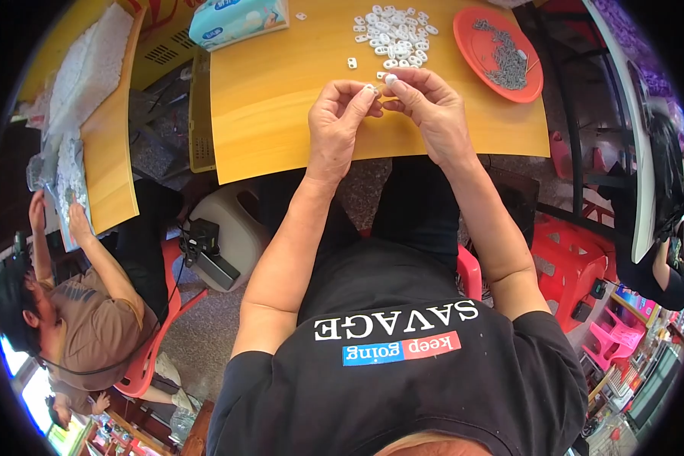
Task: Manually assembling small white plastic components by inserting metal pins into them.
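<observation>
"What do the hands have there?"

"Small things. The left hand [337, 115] has thumb and forefinger pinched on a white piece [370, 89]. The right hand [435, 108] grips a white knob [390, 79], also between thumb and finger."

"Are they touching?"

"Fingertips almost meet, just over the table's [273, 114] surface near its front edge. A thin pale sliver shows between the two, too small for me to name. I can't tell whether piece and knob join."

"And the other fingers?"

"Curled in on both hands, as far as I see; what the palms hide I can't say."

"Where's the rest?"

"In a loose pile [395, 34], just beyond the right hand: white, rounded, many with two holes. One stray [352, 63] lies left of it, and another sits up by the tissue pack [239, 21] in the far left corner."

"What's on the right?"

"A red plate [470, 53] by the table's edge, with grey bits [507, 64] heaped and scattered across it."

"Anyone else about?"

"A co-worker [102, 319] on the left, in brown, both hands around a bag [71, 173] of white stuff at another table [114, 114]."
</observation>
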Action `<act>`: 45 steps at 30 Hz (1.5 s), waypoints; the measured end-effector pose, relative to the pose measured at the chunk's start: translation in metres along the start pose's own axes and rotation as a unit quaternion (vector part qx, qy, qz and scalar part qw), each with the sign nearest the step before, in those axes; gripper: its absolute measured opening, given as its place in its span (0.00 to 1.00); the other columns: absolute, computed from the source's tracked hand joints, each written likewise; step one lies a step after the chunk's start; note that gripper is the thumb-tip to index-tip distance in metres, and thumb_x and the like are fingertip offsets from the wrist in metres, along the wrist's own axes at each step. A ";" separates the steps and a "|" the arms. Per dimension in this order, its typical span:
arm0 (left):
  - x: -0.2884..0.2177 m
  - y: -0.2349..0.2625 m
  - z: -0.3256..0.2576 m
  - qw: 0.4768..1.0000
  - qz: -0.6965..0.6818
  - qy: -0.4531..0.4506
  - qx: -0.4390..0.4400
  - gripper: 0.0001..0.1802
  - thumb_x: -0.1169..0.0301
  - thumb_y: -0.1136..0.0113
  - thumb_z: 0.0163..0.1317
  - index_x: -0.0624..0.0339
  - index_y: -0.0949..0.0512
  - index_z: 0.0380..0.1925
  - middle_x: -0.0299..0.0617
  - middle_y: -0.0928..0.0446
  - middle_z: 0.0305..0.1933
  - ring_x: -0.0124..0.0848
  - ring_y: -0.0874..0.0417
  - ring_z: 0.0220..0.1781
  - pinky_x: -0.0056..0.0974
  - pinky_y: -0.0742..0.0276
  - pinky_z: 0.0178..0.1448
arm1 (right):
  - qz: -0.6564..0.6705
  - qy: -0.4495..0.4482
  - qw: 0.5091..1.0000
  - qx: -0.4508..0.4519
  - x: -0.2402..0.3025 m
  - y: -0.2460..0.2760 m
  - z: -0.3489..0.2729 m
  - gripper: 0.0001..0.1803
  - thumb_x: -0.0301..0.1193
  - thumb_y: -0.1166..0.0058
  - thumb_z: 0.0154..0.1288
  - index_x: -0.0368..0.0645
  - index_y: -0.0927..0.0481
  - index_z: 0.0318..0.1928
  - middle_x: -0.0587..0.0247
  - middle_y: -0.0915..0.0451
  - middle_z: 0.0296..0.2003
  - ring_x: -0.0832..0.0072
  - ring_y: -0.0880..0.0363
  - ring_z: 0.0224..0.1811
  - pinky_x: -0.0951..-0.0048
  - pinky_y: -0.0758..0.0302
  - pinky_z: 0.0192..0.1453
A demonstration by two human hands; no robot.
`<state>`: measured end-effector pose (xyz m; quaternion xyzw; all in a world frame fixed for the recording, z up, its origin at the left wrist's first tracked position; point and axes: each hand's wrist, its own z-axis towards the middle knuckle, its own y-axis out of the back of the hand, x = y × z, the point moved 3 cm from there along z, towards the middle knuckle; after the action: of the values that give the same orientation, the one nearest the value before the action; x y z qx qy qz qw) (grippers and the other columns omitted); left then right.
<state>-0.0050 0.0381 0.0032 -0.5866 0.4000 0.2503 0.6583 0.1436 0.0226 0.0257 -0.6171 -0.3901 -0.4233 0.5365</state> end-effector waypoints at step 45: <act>0.000 -0.002 -0.001 0.999 0.045 0.013 -0.027 0.07 0.72 0.39 0.67 0.63 0.25 0.39 0.36 0.23 0.32 0.22 0.25 0.30 0.27 0.28 0.37 | -0.123 0.069 0.990 -0.021 -0.002 -0.010 -0.005 0.13 0.27 0.42 0.68 0.34 0.19 0.50 0.63 0.18 0.42 0.80 0.21 0.40 0.77 0.19 0.43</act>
<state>-0.0038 0.0373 0.0043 -0.5886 0.4277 0.2822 0.6252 0.1328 0.0184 0.0275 -0.5446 -0.4162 -0.5358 0.4930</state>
